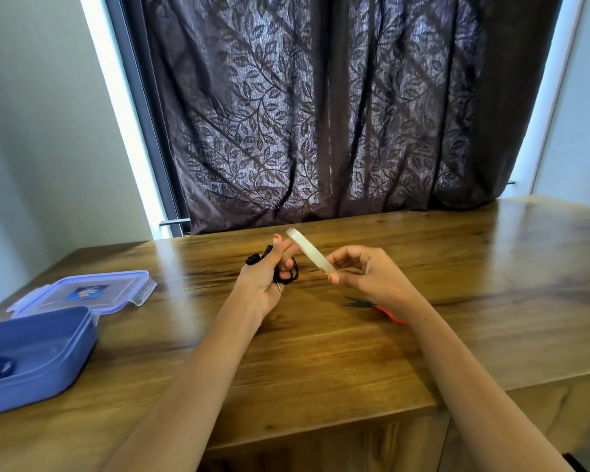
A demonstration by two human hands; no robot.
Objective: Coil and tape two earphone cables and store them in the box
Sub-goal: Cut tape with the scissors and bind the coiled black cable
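The left hand grips a coiled black earphone cable above the table, and the right hand pinches a clear tape roll just beside it. The blue box stands open at the left (something dark lies inside).

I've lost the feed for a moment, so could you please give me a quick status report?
Left grip holds coiled earphone cable. Right grip pinches tape roll beside it. Scissors on table under right forearm; nothing in the way.
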